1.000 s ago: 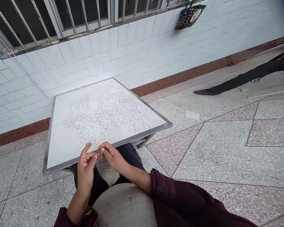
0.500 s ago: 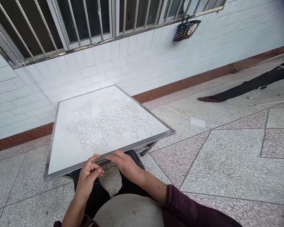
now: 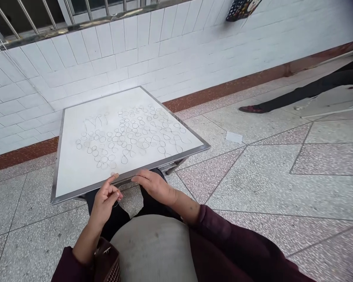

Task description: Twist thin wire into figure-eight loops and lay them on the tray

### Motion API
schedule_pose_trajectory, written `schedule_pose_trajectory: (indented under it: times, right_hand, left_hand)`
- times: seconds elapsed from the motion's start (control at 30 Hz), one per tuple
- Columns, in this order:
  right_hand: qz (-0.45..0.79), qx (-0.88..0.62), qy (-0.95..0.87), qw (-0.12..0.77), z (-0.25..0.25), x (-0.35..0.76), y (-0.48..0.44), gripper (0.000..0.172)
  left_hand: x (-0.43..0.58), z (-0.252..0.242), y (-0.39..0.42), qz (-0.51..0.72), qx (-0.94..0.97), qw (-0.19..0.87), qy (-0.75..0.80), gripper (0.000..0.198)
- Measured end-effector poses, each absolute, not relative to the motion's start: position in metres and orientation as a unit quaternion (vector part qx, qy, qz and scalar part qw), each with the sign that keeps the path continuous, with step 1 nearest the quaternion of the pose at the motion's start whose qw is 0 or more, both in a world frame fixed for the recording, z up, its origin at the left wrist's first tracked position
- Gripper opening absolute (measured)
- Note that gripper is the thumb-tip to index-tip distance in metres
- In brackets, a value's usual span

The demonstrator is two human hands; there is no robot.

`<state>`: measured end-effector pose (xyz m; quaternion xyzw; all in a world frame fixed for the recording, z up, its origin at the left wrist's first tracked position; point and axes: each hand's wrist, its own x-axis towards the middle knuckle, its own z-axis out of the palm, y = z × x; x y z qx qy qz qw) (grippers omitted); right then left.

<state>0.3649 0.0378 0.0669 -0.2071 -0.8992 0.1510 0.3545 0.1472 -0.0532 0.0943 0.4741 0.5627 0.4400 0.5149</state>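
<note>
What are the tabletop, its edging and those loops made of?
Tabletop: smooth, white, evenly coloured; perhaps laminate.
Edging: probably metal, from its grey, dull sheen.
Loops: thin, dark, curved lines; wire or thread, too fine to tell.

Metal window bars (image 3: 49, 15) are crossing the upper left above a white tiled wall (image 3: 176, 47). A dark spotted bag (image 3: 241, 11) is hanging at the top edge, right of centre. Reddish-brown skirting (image 3: 223, 87) is edging the terrazzo floor (image 3: 282, 172), where a white rectangular piece (image 3: 234, 137) is lying. Another person's dark-trousered leg (image 3: 300, 94) is extending from the right.
</note>
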Motion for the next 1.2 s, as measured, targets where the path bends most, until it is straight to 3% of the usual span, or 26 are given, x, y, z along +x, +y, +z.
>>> schedule_pose_trajectory:
  times: [0.2, 0.43, 0.63, 0.97, 1.2]
  right_hand:
    - [0.136, -0.14, -0.941, 0.278, 0.081, 0.378, 0.042, 0.033]
    - [0.189, -0.171, -0.908, 0.331, 0.086, 0.359, 0.033, 0.025]
    - [0.195, -0.131, -0.922, 0.308, 0.09, 0.352, 0.028, 0.034]
    - [0.192, -0.081, -0.941, 0.267, 0.099, 0.365, 0.027, 0.031]
    - [0.159, -0.073, -0.948, 0.266, 0.091, 0.362, 0.022, 0.025]
  left_hand:
    - [0.141, 0.1, -0.055, 0.387, 0.52, 0.532, 0.545, 0.059]
    - [0.153, 0.102, -0.054, 0.416, 0.499, 0.532, 0.543, 0.059]
    - [0.154, 0.101, -0.057, 0.402, 0.527, 0.535, 0.523, 0.06]
    - [0.153, 0.106, -0.058, 0.291, 0.65, 0.466, 0.526, 0.056]
    - [0.142, 0.127, -0.046, 0.153, 0.748, 0.412, 0.498, 0.066]
